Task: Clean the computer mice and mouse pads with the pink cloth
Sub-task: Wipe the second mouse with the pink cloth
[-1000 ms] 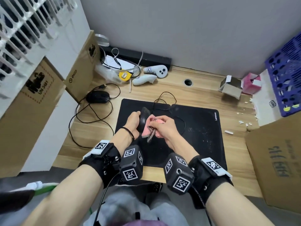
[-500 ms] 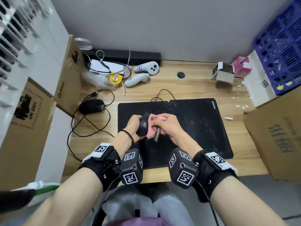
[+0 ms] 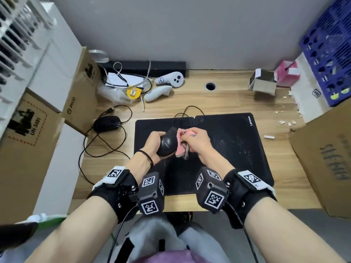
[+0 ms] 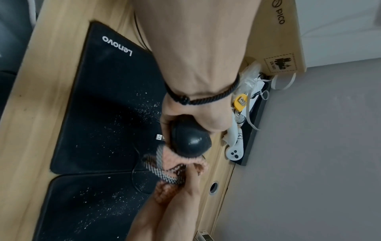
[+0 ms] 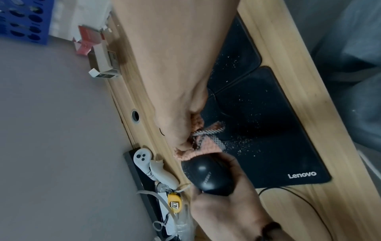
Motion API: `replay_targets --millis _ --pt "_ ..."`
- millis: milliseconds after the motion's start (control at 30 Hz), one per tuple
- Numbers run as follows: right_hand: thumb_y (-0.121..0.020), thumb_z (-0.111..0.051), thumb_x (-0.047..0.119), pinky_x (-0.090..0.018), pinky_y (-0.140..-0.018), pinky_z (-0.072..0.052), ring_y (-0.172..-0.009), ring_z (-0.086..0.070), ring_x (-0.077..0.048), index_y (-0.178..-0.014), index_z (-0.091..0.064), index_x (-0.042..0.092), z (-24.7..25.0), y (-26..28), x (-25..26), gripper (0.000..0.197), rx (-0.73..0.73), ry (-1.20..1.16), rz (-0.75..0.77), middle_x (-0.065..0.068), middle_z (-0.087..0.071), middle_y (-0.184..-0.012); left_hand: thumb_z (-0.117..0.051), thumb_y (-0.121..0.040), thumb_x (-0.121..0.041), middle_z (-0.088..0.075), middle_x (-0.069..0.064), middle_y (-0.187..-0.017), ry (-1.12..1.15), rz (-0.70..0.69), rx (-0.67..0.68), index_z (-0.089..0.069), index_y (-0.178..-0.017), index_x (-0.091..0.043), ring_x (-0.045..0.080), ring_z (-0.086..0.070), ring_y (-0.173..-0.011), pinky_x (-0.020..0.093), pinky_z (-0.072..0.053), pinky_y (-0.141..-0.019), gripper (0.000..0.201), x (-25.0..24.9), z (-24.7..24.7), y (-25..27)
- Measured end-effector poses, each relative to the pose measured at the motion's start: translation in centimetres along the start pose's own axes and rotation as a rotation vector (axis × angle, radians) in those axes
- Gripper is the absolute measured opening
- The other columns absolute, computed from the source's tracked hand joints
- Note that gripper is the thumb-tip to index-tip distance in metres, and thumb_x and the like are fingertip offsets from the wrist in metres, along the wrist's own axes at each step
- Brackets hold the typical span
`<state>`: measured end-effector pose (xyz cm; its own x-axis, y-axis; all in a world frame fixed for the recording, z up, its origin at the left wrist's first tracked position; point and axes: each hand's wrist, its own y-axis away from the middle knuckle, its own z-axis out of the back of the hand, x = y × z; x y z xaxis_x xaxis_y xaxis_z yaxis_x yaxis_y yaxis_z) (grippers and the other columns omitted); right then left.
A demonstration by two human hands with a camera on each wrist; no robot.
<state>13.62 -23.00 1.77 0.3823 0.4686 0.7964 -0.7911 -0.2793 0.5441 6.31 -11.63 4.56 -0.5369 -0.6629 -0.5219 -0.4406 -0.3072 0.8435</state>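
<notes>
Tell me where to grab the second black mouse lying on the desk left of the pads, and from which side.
Probably from above, across the long sides of the second mouse: it lies flat on the desk, hump upward. Come from the pad side; cardboard boxes crowd its left and its cable loops off the near end.

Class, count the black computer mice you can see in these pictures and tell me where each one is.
2. One mouse is gripped in the left hand, above the mouse pads, the pink cloth against it. The other mouse lies on the desk, left of the pads.
</notes>
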Motion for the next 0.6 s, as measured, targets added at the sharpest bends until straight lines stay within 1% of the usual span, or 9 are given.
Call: replay_targets --millis 67,133,200,267,300,367,433,500,600 --pt "-0.078 -0.068 0.017 -0.025 -0.060 -0.043 -0.086 -0.059 -0.019 -0.085 -0.071 0.027 0.1 -0.3 -0.1 0.013 -0.044 -0.042 0.003 -0.005 -0.071 -0.094 -0.047 -0.089 -0.020 -0.061 0.005 -0.074 -0.029 -0.033 -0.006 -0.057 -0.076 -0.015 0.020 -0.060 -0.067 0.032 -0.053 -0.066 0.017 0.0 -0.3 0.3" --pt "-0.079 -0.067 0.016 -0.028 -0.064 -0.046 -0.087 -0.061 -0.019 -0.085 -0.070 0.028 -0.1 0.1 -0.1 0.013 0.008 -0.025 0.026 -0.003 -0.071 -0.093 -0.045 -0.091 -0.019 -0.060 0.004 -0.068 -0.001 -0.056 -0.027 -0.056 -0.072 -0.014 0.019 -0.059 -0.061 0.027 -0.051 -0.060 0.022 0.2 -0.4 0.4" --pt "-0.077 -0.071 0.016 -0.026 -0.056 -0.046 -0.079 -0.063 -0.018 -0.085 -0.070 0.027 -0.2 0.8 0.0 0.014 0.142 -0.011 0.072 -0.003 -0.070 -0.090 -0.040 -0.091 -0.018 -0.058 0.005 -0.062 0.032 -0.059 -0.064 -0.056 -0.068 -0.013 0.019 -0.056 -0.054 0.023 -0.048 -0.054 0.028 0.2 -0.7 0.4" --pt "-0.074 -0.076 0.015 -0.024 -0.047 -0.043 -0.065 -0.059 -0.015 -0.083 -0.068 0.027 0.1 1.4 0.0 0.017 0.274 0.003 0.116 -0.003 -0.068 -0.084 -0.037 -0.088 -0.019 -0.056 0.007 -0.067 0.041 -0.064 -0.111 -0.054 -0.066 -0.013 0.022 -0.054 -0.058 0.026 -0.044 -0.058 0.028 0.3 -1.1 0.4" --pt "-0.073 -0.077 0.014 -0.023 -0.045 -0.040 -0.061 -0.055 -0.013 -0.081 -0.066 0.028 0.2 1.3 0.0 0.020 0.317 0.026 0.148 -0.002 -0.067 -0.083 -0.036 -0.086 -0.020 -0.054 0.007 -0.070 0.042 -0.060 -0.128 -0.053 -0.066 -0.014 0.024 -0.052 -0.060 0.028 -0.043 -0.061 0.027 0.4 -1.2 0.1" --pt "-0.072 -0.077 0.011 -0.025 -0.051 -0.040 -0.067 -0.055 -0.013 -0.079 -0.062 0.030 0.7 1.0 -0.1 0.025 0.348 0.091 0.202 0.000 -0.069 -0.090 -0.035 -0.086 -0.022 -0.053 0.007 -0.073 0.048 -0.039 -0.132 -0.053 -0.068 -0.014 0.024 -0.052 -0.063 0.029 -0.043 -0.064 0.026 0.5 -1.5 0.0" --pt "-0.072 -0.074 0.010 -0.027 -0.054 -0.040 -0.073 -0.055 -0.015 -0.080 -0.060 0.030 1.2 0.4 0.2 0.026 0.283 0.097 0.194 0.002 -0.067 -0.093 -0.036 -0.088 -0.023 -0.058 0.007 -0.076 0.079 -0.014 -0.088 -0.058 -0.075 -0.013 0.023 -0.055 -0.067 0.029 -0.045 -0.067 0.027 0.3 -2.0 0.4" --pt "-0.076 -0.071 0.013 -0.027 -0.054 -0.042 -0.070 -0.055 -0.013 -0.083 -0.061 0.031 1.6 -0.4 0.4 0.021 0.134 0.027 0.118 0.002 -0.066 -0.092 -0.037 -0.091 -0.022 -0.062 0.008 -0.080 0.113 -0.010 -0.028 -0.061 -0.085 -0.012 0.023 -0.059 -0.072 0.031 -0.048 -0.070 0.027 -0.1 -2.4 0.5" --pt "-0.084 -0.064 0.018 -0.034 -0.068 -0.050 -0.084 -0.063 -0.020 -0.090 -0.062 0.031 1.4 -0.9 1.0 0.014 0.024 -0.034 0.091 -0.002 -0.068 -0.096 -0.035 -0.093 -0.019 -0.060 0.007 -0.077 0.127 -0.030 -0.019 -0.057 -0.079 -0.014 0.021 -0.057 -0.069 0.029 -0.048 -0.065 0.027 -1.0 -3.0 0.4"
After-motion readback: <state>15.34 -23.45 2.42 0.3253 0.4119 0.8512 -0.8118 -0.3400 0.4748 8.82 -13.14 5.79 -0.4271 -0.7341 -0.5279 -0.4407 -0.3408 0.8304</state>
